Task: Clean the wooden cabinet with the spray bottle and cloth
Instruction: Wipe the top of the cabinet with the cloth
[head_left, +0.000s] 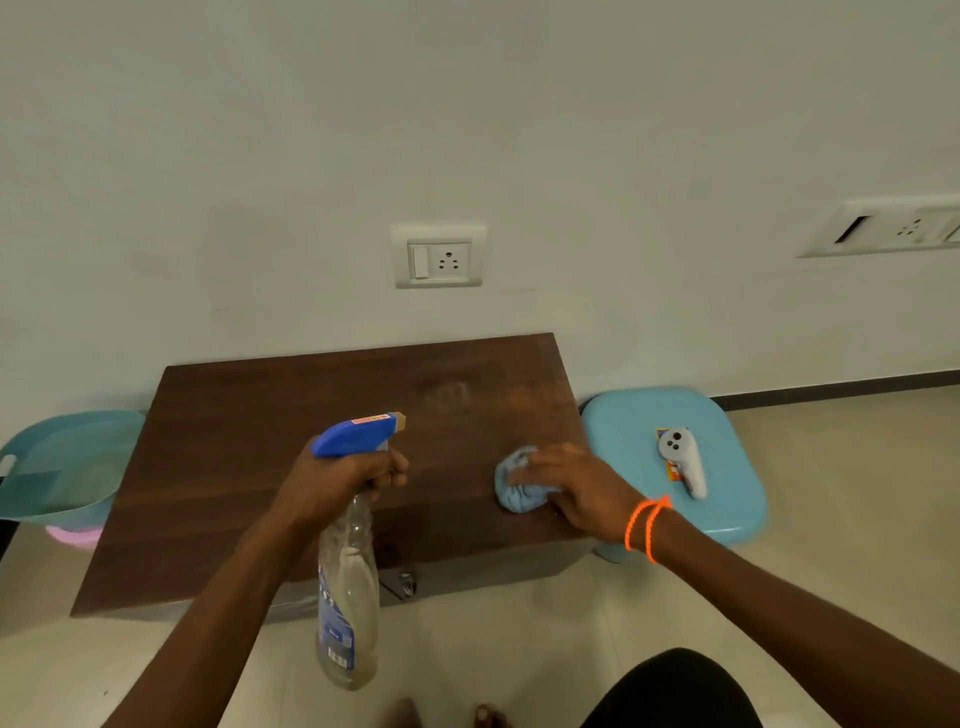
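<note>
We spray and wipe the dark, flat-topped wooden cabinet (291, 415).
Our left hand (337, 480) grips the clear plastic spray bottle (348, 587); beside it, our right hand (576, 491) presses a crumpled blue cloth (511, 491) onto the wood.

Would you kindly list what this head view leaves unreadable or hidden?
- Spray bottle label: print too small and blurred.
- Blue cloth: partly covered by the right hand.
- Trigger: hidden under the left hand.
- Wooden cabinet front: too foreshortened.
- Blue basin: cut by the left edge.
</note>
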